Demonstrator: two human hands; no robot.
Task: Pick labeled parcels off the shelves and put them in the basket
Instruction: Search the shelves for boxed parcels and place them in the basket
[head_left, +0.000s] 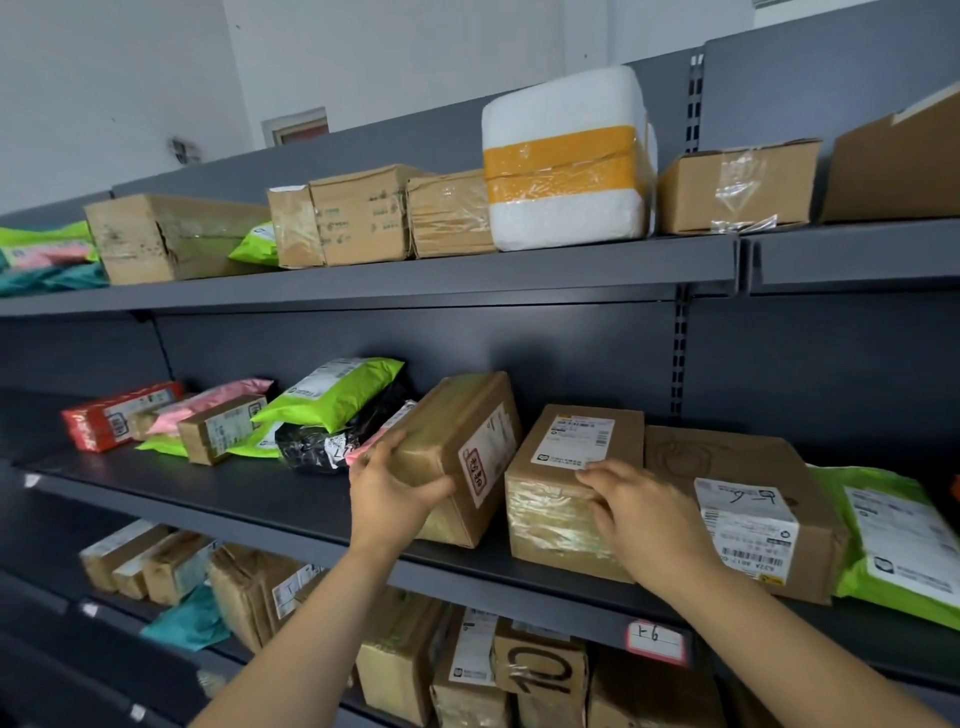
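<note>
- Your left hand (389, 493) grips the tilted box (462, 447) on the middle shelf (249, 499): the thumb lies across its taped near face and the fingers curl over its upper left edge.
- The tilted box sits askew, with its left end raised and a red-framed label facing right. Its low corner is at the shelf board; you cannot tell whether it is lifted clear.
- Your right hand (644, 514) holds the labeled box (561, 499) just beside it. The bent fingers lie on the top at the lower edge of the white shipping label, and the thumb presses the taped front face.
- The labeled box stands flat and upright on the same shelf, with a narrow gap between it and the tilted box.
- Both forearms reach up from the lower frame edge, wrists slightly raised.
- On the right, a flat carton (753, 462) touches the labeled box, and a green mailer (893, 530) lies beyond it.
- On the left, a black bag (317, 441) and a second green mailer (332, 389) crowd the tilted box, close to your left fingers.
- A shelf tag (655, 640) hangs on the shelf front below your right wrist.
- A white foam box (566, 156) with a yellow band stands on the top shelf.
</note>
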